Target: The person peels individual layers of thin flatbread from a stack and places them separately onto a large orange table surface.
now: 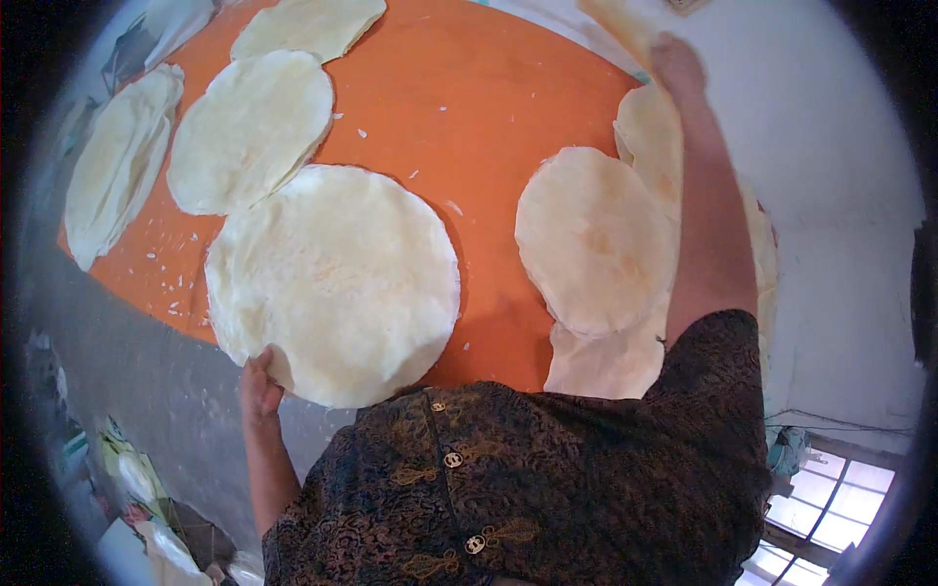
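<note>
My left hand [262,384] pinches the near left edge of a large round stack of thin flatbreads [333,282], thumb on top and fingers below the rim. The stack overhangs the edge of an orange tabletop [484,117]. Stretched far out at the upper right, my right hand [680,67] is blurred and grips the edge of a raised, browned flatbread sheet [621,23]; its fingers are partly hidden. Beside my right forearm lies a round flatbread [597,242] with light brown spots, resting over other sheets [604,362].
More flatbreads [253,132] lie at the upper left, with a folded pile [124,165] at the table's left edge and another sheet [311,28] at the far side. White crumbs dot the tabletop. A pale wall [835,293] and a barred window [832,505] are at right.
</note>
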